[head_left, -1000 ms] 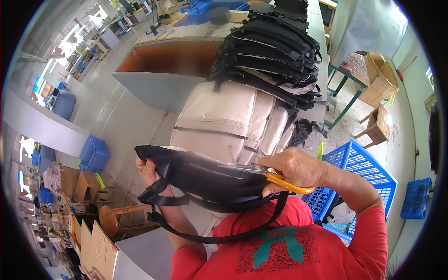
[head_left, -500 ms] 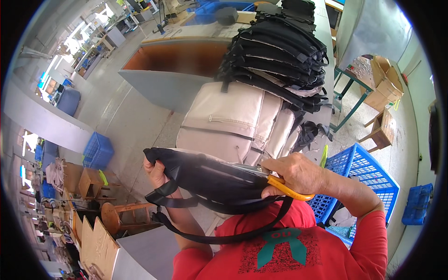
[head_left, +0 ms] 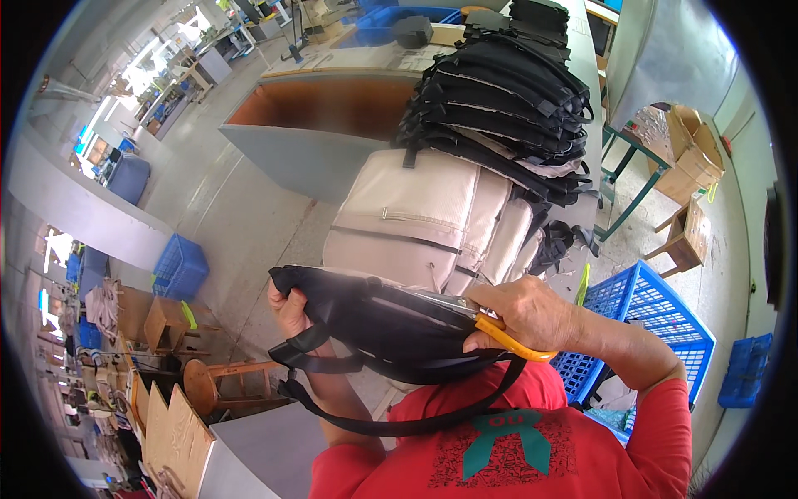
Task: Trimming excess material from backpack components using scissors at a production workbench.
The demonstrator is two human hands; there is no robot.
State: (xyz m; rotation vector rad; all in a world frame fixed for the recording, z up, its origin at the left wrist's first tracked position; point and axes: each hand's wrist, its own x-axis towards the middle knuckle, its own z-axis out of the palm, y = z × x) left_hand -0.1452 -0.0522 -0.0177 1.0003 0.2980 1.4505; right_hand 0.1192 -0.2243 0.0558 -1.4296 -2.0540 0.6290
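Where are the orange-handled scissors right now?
In the head view, the orange-handled scissors are in the right hand, against the black bag's right end, just left of the blue crate.

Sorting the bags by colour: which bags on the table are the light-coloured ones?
The beige bags, lying nearest the person, just beyond the black bag held in both hands; the stack of bags farther back is black.

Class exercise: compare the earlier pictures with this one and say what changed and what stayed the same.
Almost nothing changed. The black bag has barely shifted. The left hand still grips its left end; the right hand still holds the orange-handled scissors at its top edge. The stacked bags behind lie unchanged.
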